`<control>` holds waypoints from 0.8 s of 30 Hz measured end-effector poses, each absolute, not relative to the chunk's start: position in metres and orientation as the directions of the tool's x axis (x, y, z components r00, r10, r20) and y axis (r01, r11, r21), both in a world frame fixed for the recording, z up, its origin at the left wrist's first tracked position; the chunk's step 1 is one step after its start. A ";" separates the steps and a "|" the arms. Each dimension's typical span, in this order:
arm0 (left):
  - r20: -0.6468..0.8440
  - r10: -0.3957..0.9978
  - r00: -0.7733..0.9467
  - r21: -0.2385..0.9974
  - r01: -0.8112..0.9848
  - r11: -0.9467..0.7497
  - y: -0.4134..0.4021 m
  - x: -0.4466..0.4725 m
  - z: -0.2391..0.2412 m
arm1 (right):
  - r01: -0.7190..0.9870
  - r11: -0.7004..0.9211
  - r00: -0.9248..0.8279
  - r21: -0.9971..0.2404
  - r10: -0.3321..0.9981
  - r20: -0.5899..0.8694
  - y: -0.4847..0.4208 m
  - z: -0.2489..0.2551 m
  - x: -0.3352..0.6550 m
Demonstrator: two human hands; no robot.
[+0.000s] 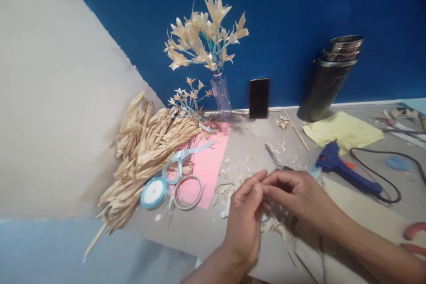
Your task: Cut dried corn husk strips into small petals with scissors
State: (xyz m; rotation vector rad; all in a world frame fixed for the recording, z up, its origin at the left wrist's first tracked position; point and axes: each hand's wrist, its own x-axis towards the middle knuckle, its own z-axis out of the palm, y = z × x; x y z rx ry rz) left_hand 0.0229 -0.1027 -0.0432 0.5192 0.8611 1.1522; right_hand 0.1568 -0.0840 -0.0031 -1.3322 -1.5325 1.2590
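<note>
My left hand (244, 217) and my right hand (293, 193) meet low in the middle of the view, fingertips pinched together on a thin dry husk strip (257, 181). More pale husk pieces (278, 228) hang below the hands. Small scissors (273, 156) lie on the grey table (199, 230) just beyond my right hand. A blue glue gun (342, 168) lies to the right of it, its black cord (382, 164) looping away.
A heap of dry corn husks (146, 151) lies at the left by a pink paper sheet (206, 164), a blue ribbon spool (154, 192) and a tape ring (188, 192). Husk flowers stand in a clear bottle (221, 95) by the blue wall, with a phone (258, 97), a steel flask (329, 80) and yellow paper (342, 131).
</note>
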 end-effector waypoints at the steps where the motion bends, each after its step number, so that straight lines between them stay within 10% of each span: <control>1: -0.313 0.941 0.130 0.759 -0.561 0.330 -0.102 0.023 -0.042 | 0.258 -0.016 -0.193 -0.966 0.979 -0.068 -0.084 -0.003 0.157; 24: -0.375 0.902 0.214 0.614 -0.672 0.414 -0.089 0.016 -0.037 | 0.021 -0.224 -0.351 -0.974 0.911 -0.217 -0.081 -0.008 0.160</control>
